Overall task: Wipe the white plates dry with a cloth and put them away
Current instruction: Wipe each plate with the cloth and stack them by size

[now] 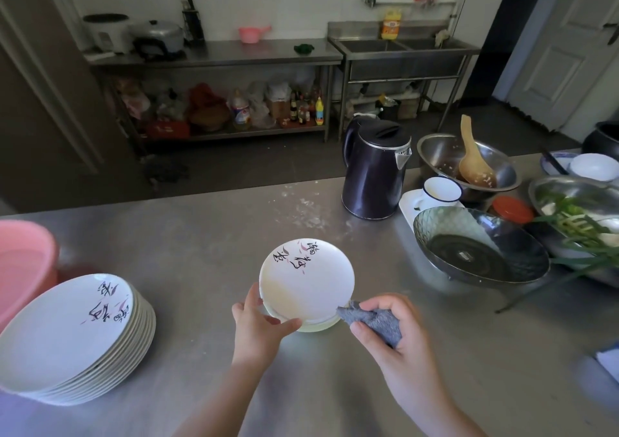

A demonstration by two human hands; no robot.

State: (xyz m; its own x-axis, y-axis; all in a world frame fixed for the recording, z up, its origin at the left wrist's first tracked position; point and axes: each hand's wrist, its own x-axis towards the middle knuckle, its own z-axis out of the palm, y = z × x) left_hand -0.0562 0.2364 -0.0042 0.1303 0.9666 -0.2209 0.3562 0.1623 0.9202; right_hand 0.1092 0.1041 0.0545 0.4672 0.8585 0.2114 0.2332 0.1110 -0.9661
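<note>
A white plate (306, 280) with black brush lettering sits at the middle of the steel counter (201, 235), on top of another plate whose rim shows beneath it. My left hand (258, 326) grips the top plate's near left rim, thumb on top. My right hand (392, 326) holds a bunched grey cloth (371, 322), and the cloth's tip touches the plate's near right edge. A stack of several matching white plates (73, 339) stands at the front left of the counter.
A pink basin (23, 262) stands at the far left. A black kettle (373, 172) is behind the plate. To the right lie a dark wok (479, 249), steel bowls, a wooden spoon, a mug and greens. Shelving and a sink line the far wall.
</note>
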